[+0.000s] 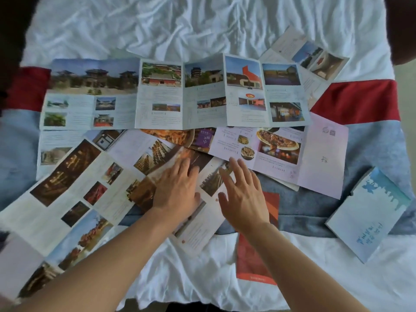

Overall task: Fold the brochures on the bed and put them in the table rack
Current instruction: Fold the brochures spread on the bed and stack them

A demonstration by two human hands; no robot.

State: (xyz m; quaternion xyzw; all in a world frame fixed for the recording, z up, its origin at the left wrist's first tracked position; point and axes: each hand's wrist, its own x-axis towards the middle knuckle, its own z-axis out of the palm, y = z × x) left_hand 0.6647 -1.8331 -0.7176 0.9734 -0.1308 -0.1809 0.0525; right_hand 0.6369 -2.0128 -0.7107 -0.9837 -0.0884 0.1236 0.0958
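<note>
Several unfolded brochures lie spread over the bed. A long temple-photo brochure [175, 93] stretches across the middle. A pale pink food brochure [281, 152] lies to its lower right. A brown-photo brochure [74, 188] fans out at the left. My left hand [177, 190] rests flat on a brochure panel [202, 224] in the centre, fingers spread. My right hand [243, 194] hovers just right of it, fingers apart, holding nothing. A folded blue brochure [369, 212] lies at the right. A red-orange folded brochure [256, 260] shows under my right forearm. The table rack is out of view.
The bed carries a rumpled white sheet [202, 25] and a blue-grey runner with red patches [360, 102]. Another brochure [313, 55] lies at the upper right. The near bed edge runs along the bottom of the view.
</note>
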